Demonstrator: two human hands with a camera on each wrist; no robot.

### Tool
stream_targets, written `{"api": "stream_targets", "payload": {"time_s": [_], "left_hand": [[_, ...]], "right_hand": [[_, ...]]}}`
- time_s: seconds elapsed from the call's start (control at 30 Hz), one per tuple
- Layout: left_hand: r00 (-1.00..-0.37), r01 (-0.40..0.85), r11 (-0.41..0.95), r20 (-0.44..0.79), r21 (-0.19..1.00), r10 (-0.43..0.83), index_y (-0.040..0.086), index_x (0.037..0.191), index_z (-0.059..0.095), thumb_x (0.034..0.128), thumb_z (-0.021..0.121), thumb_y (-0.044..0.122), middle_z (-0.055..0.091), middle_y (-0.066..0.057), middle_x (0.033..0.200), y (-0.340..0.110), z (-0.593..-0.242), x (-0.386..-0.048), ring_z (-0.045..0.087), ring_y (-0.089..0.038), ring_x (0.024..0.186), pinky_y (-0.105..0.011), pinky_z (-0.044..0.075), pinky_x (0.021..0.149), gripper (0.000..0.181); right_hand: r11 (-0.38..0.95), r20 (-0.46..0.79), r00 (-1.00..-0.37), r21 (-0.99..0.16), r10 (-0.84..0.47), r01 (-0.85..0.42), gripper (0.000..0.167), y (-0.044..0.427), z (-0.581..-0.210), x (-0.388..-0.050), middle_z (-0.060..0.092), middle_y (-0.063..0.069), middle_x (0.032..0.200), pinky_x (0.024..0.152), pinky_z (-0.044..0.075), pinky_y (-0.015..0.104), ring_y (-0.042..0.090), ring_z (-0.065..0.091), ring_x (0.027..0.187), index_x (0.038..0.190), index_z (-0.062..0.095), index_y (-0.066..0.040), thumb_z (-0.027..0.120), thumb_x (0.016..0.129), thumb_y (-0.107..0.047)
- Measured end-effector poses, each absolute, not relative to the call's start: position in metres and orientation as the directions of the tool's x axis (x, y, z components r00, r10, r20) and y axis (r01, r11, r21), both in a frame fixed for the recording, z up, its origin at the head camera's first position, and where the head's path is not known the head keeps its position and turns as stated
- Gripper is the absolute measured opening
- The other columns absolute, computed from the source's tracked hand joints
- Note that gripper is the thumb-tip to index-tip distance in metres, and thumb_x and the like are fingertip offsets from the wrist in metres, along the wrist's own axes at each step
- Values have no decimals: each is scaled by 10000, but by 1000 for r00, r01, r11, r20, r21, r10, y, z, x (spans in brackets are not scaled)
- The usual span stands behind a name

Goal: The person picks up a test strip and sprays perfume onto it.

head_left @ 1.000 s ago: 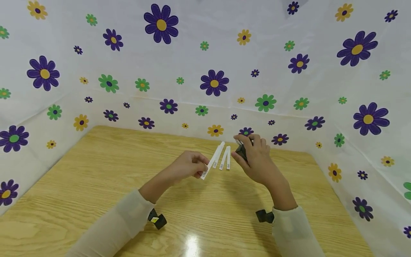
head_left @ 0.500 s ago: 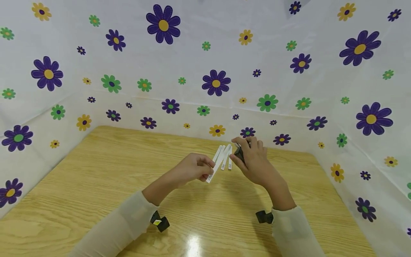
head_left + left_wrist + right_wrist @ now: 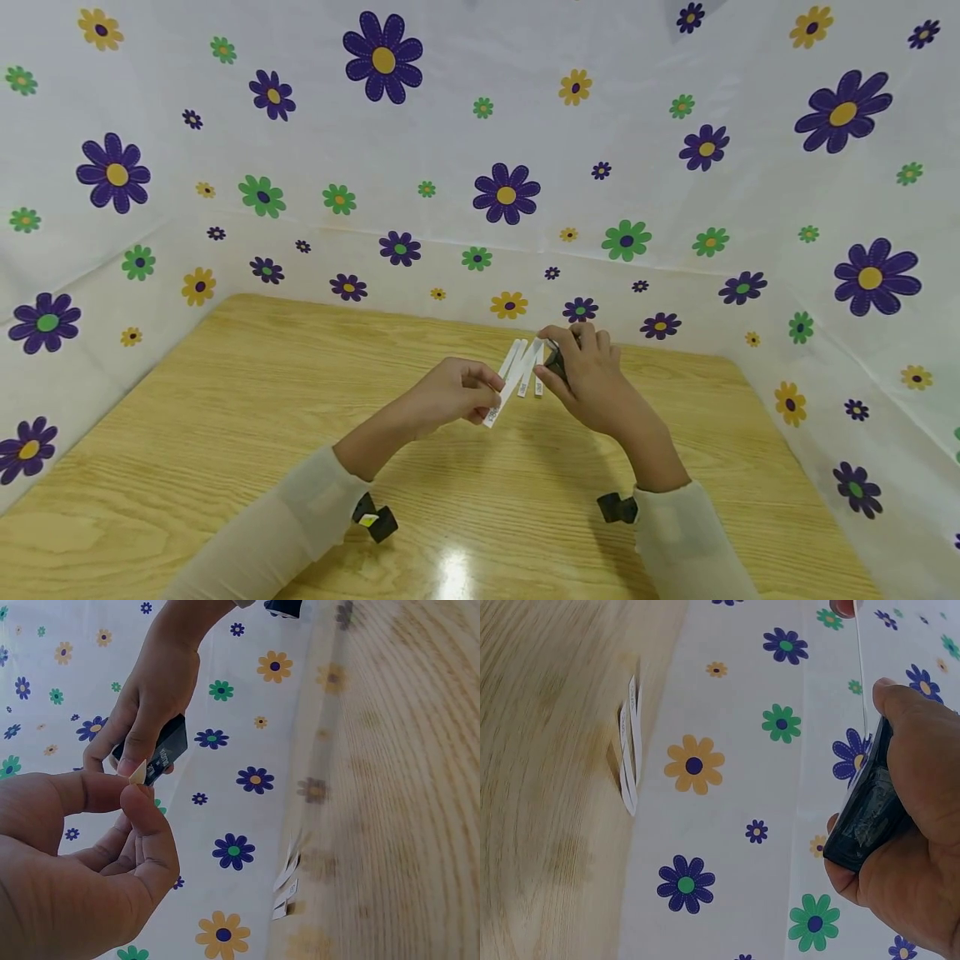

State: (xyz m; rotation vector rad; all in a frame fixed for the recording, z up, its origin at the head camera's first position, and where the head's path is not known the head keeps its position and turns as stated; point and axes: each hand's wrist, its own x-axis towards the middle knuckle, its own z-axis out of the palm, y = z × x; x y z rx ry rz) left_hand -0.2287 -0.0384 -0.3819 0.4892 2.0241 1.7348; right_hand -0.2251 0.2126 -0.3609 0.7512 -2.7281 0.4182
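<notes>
My left hand (image 3: 457, 392) pinches the printed near end of a white paper strip (image 3: 517, 377) between thumb and fingertips. Slanting up to the right, the strip's far end reaches my right hand (image 3: 596, 383). That hand grips a small dark box-shaped object (image 3: 555, 360), which carries pale print (image 3: 166, 750) on one side. In the right wrist view the strip appears edge-on (image 3: 861, 667) and runs to the top of the dark object (image 3: 866, 817). Whether the strip enters it or only touches it, I cannot tell. Several other white strips (image 3: 630, 746) lie on the table below, partly overlapped by the held one.
The wooden table (image 3: 315, 358) has a light grain. White flower-patterned sheeting (image 3: 420, 150) rises behind it and along both sides. A black device sits at the left wrist (image 3: 377, 518), another at the right wrist (image 3: 618, 507).
My left hand has shifted slightly right, swinging the strip's far end over to the right hand's fingertips and the dark object. The right hand has moved a little left.
</notes>
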Motion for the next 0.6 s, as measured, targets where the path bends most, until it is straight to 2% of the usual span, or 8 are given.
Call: {"api": "stream_targets", "payload": {"time_s": [0.43, 0.6], "left_hand": [[-847, -15, 157, -96, 987, 524, 2, 1117, 677, 969, 647, 66, 682, -124, 966, -38, -381, -229, 640, -184, 782, -306, 585, 730, 164], [-846, -24, 153, -102, 988, 523, 2, 1116, 679, 967, 650, 63, 685, -124, 965, -39, -382, -230, 638, -185, 779, -382, 594, 786, 164]], "right_hand": [[835, 343, -833, -196, -434, -515, 485, 212, -363, -226, 384, 286, 1360, 880, 317, 575, 438, 366, 1157, 1455, 385, -198, 583, 1049, -375], [836, 364, -828, -190, -426, -514, 494, 212, -362, -226, 376, 311, 1388, 911, 328, 606, 470, 361, 1206, 1466, 387, -211, 592, 1046, -371]]}}
